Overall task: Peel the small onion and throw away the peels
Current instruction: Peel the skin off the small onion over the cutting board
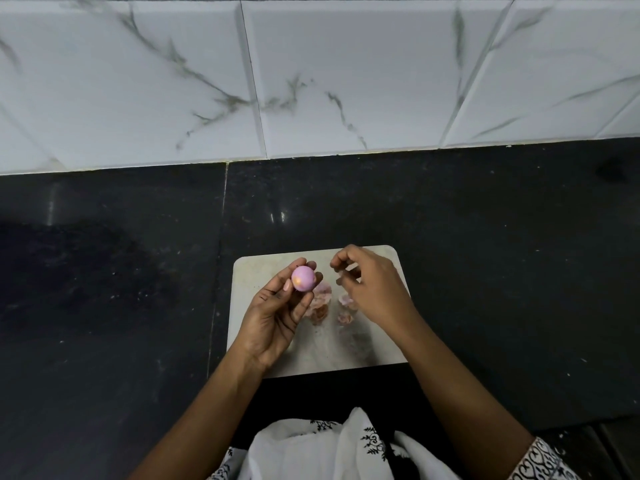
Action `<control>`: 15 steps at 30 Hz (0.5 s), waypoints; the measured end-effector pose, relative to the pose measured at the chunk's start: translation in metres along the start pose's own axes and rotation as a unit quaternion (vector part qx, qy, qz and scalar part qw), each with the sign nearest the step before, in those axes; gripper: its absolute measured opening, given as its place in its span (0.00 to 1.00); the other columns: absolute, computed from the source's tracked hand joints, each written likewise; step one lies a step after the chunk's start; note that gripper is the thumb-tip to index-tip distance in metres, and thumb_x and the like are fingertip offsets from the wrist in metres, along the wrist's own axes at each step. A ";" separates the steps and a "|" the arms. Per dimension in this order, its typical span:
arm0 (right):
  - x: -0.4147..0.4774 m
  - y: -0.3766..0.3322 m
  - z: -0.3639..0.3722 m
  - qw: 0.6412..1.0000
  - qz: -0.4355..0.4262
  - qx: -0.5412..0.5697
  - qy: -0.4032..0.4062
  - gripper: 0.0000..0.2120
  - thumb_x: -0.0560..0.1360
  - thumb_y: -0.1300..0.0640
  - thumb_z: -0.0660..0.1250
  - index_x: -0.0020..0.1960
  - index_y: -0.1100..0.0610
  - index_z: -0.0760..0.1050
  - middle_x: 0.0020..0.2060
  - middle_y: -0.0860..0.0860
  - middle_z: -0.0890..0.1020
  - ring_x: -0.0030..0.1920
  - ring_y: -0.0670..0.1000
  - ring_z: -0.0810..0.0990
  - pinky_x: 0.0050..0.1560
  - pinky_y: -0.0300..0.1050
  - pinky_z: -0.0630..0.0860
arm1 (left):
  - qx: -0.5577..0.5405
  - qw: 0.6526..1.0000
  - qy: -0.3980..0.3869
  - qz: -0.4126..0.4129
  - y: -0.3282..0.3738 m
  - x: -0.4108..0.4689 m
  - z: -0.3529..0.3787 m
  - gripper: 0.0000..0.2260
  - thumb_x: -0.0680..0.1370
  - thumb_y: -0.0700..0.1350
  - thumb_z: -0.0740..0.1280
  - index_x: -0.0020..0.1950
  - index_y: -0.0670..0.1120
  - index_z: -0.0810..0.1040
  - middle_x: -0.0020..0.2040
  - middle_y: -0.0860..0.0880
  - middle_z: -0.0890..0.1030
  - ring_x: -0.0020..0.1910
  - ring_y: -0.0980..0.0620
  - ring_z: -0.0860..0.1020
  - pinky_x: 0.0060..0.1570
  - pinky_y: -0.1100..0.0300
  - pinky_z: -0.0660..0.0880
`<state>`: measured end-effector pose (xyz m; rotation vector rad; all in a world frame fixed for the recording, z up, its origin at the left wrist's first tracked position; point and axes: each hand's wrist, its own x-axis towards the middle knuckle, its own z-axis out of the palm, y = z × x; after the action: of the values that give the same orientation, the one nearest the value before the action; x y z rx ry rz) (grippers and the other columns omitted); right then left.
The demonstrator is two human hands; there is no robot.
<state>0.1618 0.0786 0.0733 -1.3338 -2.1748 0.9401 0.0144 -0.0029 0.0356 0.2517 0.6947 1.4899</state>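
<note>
A wall [346, 81] of large glossy white tiles with grey marble veins and thin grout lines fills the upper part of the frame. Below it runs a black counter [485, 254] of polished, pale-flecked stone, with a straight seam [221, 237] left of centre and a dull smear at the left. On the counter at lower centre lies a pale, flat board [256, 271] with rounded corners, its surface stained and scuffed. At the bottom edge is white cloth [311, 452] printed with black motifs. Both bare forearms reach up from the bottom over the board. The right hand [374, 289] hovers over the board's upper right, fingers curled with the thumb toward the fingertips; whether it pinches a scrap cannot be told. The left hand [277, 317], palm up, grips the onion [303, 278] between thumb and fingertips above the board's upper left. Thin, crinkled pink-brown peels [320, 303] lie on the board between the hands. The onion is small, round, smooth and pink-purple with a yellowish spot.
</note>
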 end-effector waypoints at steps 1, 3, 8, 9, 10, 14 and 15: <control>-0.002 -0.002 -0.002 0.999 -0.008 0.039 0.007 0.06 0.74 0.60 0.68 0.49 0.51 0.77 0.45 0.45 0.80 0.42 0.42 0.80 0.40 0.30 0.74 | 0.002 1.000 0.000 0.003 0.001 0.000 0.000 0.26 0.58 0.45 0.81 0.55 0.43 0.82 0.57 0.44 0.82 0.55 0.47 0.81 0.44 0.62 0.80; -0.007 -0.010 -0.004 0.994 -0.050 0.097 0.018 0.07 0.71 0.56 0.71 0.50 0.52 0.80 0.43 0.45 0.82 0.41 0.41 0.80 0.41 0.31 0.76 | 0.005 1.000 0.000 0.010 0.002 0.001 0.001 0.26 0.57 0.45 0.82 0.54 0.44 0.83 0.56 0.44 0.83 0.53 0.49 0.82 0.44 0.62 0.80; -0.014 -0.021 0.011 0.986 -0.139 0.007 0.090 0.08 0.71 0.53 0.71 0.47 0.56 0.81 0.38 0.50 0.83 0.38 0.48 0.81 0.38 0.48 0.79 | -0.009 1.000 -0.016 0.024 0.002 0.003 0.004 0.25 0.59 0.44 0.81 0.54 0.43 0.83 0.55 0.44 0.83 0.53 0.50 0.82 0.45 0.63 0.79; -0.014 -0.021 0.011 0.984 -0.147 0.007 0.103 0.06 0.71 0.54 0.70 0.45 0.56 0.81 0.37 0.50 0.83 0.37 0.49 0.80 0.37 0.48 0.78 | -0.011 0.999 -0.018 0.025 0.002 0.003 0.004 0.25 0.59 0.45 0.81 0.54 0.43 0.83 0.56 0.44 0.83 0.53 0.50 0.82 0.46 0.63 0.79; -0.013 -0.022 0.011 0.982 -0.151 0.010 0.109 0.05 0.71 0.56 0.70 0.43 0.57 0.81 0.37 0.50 0.83 0.36 0.48 0.80 0.37 0.48 0.78 | -0.012 0.999 -0.018 0.025 0.003 0.004 0.003 0.25 0.59 0.45 0.81 0.54 0.43 0.83 0.56 0.44 0.83 0.53 0.51 0.82 0.46 0.63 0.79; -0.013 -0.025 0.014 0.985 -0.142 -0.015 0.097 0.04 0.74 0.57 0.68 0.44 0.57 0.77 0.39 0.50 0.82 0.38 0.48 0.79 0.39 0.46 0.77 | -0.009 0.999 -0.010 0.033 0.004 0.004 0.001 0.25 0.58 0.45 0.81 0.54 0.44 0.83 0.55 0.45 0.83 0.52 0.51 0.82 0.46 0.64 0.79; -0.013 -0.025 0.016 0.988 -0.127 -0.020 0.091 0.04 0.74 0.57 0.67 0.44 0.57 0.76 0.40 0.50 0.81 0.39 0.48 0.78 0.40 0.46 0.76 | -0.009 0.999 -0.007 0.034 0.003 0.004 0.002 0.25 0.58 0.46 0.82 0.53 0.44 0.83 0.54 0.45 0.83 0.52 0.51 0.82 0.46 0.64 0.79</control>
<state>0.1421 0.0543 0.0805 -1.0814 -2.1662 0.6539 0.0127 0.0016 0.0377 0.2742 0.6675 1.5567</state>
